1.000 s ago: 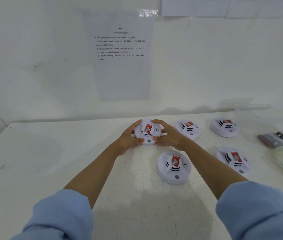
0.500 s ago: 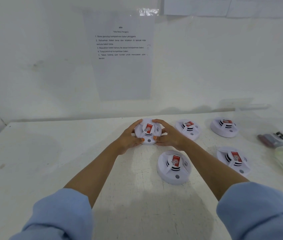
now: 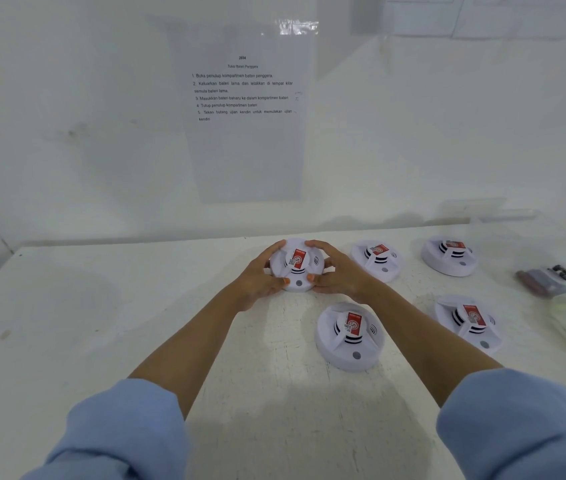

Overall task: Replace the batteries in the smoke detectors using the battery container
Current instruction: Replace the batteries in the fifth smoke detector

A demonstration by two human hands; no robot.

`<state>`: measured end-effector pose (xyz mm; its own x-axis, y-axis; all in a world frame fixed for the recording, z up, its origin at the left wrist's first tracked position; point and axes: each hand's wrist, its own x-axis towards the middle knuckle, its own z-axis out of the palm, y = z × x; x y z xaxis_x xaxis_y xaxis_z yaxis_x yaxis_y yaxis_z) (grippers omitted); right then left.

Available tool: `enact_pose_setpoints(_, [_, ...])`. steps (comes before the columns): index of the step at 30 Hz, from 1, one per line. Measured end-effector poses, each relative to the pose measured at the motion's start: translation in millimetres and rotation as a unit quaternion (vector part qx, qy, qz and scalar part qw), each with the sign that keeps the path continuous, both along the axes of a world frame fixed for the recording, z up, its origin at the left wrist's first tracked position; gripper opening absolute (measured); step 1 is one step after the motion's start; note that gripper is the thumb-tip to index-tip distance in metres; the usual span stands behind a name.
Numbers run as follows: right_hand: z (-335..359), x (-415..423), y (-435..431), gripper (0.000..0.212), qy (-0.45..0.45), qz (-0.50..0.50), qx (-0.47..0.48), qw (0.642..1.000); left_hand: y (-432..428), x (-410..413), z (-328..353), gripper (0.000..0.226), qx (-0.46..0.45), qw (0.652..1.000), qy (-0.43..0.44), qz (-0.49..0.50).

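Both the left hand (image 3: 261, 278) and the right hand (image 3: 338, 271) are gripping the smoke detector (image 3: 297, 265) beyond the nearest detector (image 3: 350, 336), apparently picking it up; flipping it to open the battery cover likely comes next.

Next to nothing has changed in the last second. The left hand (image 3: 257, 282) and right hand (image 3: 340, 275) clasp the smoke detector (image 3: 297, 265) where they did before. The faint drift is probably just the view wobbling.
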<state>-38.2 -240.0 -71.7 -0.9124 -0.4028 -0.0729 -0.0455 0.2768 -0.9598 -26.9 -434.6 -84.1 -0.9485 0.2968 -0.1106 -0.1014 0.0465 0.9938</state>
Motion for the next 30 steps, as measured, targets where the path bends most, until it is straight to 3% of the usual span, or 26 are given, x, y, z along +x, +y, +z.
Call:
enact_pose_setpoints(10, [-3,-5,1,0.064,0.008,-0.02,0.041,0.999,6,-5,0,0.071,-0.023,1.0,0.004,0.021])
enact_pose_setpoints(15, [-3,-7,-4,0.065,0.015,-0.031,0.054,0.998,7,-13,0,0.072,-0.146,0.988,0.032,0.033])
enact_pose_setpoints(20, [-6,-9,-8,0.061,0.011,-0.025,0.096,0.995,7,-11,-2,0.056,-0.182,0.982,0.055,0.009])
enact_pose_setpoints(25, [-1,-7,-11,0.055,0.009,-0.019,0.129,0.991,2,-15,-3,0.074,-0.235,0.969,0.072,-0.002])
enact_pose_setpoints(30, [7,-7,-12,0.047,0.029,-0.036,0.185,0.982,4,-21,-2,0.053,-0.358,0.919,0.159,0.05])
